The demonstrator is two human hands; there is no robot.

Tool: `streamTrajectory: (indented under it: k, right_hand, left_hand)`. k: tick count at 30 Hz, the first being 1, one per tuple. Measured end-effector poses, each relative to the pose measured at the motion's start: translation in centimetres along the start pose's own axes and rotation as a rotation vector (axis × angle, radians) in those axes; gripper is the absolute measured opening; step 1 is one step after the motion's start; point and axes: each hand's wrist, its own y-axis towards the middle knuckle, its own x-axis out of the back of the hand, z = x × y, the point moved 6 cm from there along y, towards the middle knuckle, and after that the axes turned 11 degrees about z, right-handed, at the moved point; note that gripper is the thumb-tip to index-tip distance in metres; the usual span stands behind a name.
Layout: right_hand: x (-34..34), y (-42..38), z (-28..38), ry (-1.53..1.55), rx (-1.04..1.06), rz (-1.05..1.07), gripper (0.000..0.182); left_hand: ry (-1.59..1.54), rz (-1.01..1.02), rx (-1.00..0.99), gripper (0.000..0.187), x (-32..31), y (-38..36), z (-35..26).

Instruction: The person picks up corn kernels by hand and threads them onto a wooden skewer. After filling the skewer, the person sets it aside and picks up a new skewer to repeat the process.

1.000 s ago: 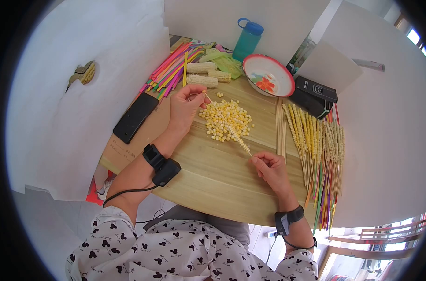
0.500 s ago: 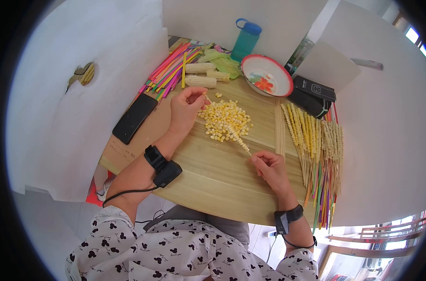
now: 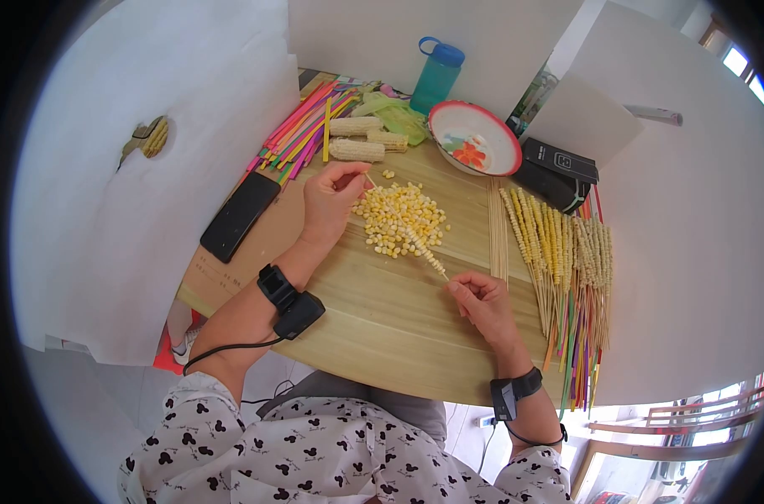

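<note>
A thin wooden skewer slants over the corn pile, with a row of pale yellow corn kernels [image 3: 422, 246] threaded along its lower part. My left hand [image 3: 330, 202] is closed in a pinch at the skewer's upper left end; whether a kernel is also between those fingers cannot be made out. At the lower right, my right hand [image 3: 483, 307] pinches the bare end of the skewer just past the kernels. Beneath it, loose corn kernels [image 3: 399, 210] lie heaped on the wooden table [image 3: 382, 328].
Behind the heap lie stripped corncobs [image 3: 357, 149] and colored strips [image 3: 302, 126]. A red-rimmed bowl [image 3: 504, 147], blue bottle [image 3: 438, 80] and black box [image 3: 554, 176] stand at the back. Filled corn skewers [image 3: 558, 244] and bare sticks [image 3: 498, 227] lie right, a phone [image 3: 241, 217] left.
The whole view has shifted very slightly. Both hands keep their pinch on the skewer in nearly the same place, and the threaded row looks the same.
</note>
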Motion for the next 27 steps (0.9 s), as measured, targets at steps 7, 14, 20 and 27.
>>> streamTrajectory:
  k: [7,14,20,27]
  right_hand:
    - [0.0,-0.1,0.1,0.002,0.009,-0.004,0.011]
    - [-0.1,0.0,0.1,0.007,0.01,0.001,0.011]
    - [0.1,0.0,0.0,0.001,0.008,-0.019,0.012]
    - [0.0,-0.2,0.4,-0.01,0.005,-0.015,0.012]
  left_hand:
    - [-0.024,0.001,0.016,0.016,-0.2,-0.1,0.0]
    - [0.004,-0.003,0.023,0.017,-0.4,-0.3,-0.1]
    - [-0.055,0.011,0.057,0.017,-0.7,-0.5,0.3]
    - [-0.061,0.047,0.12,0.018,-1.8,-1.0,0.1]
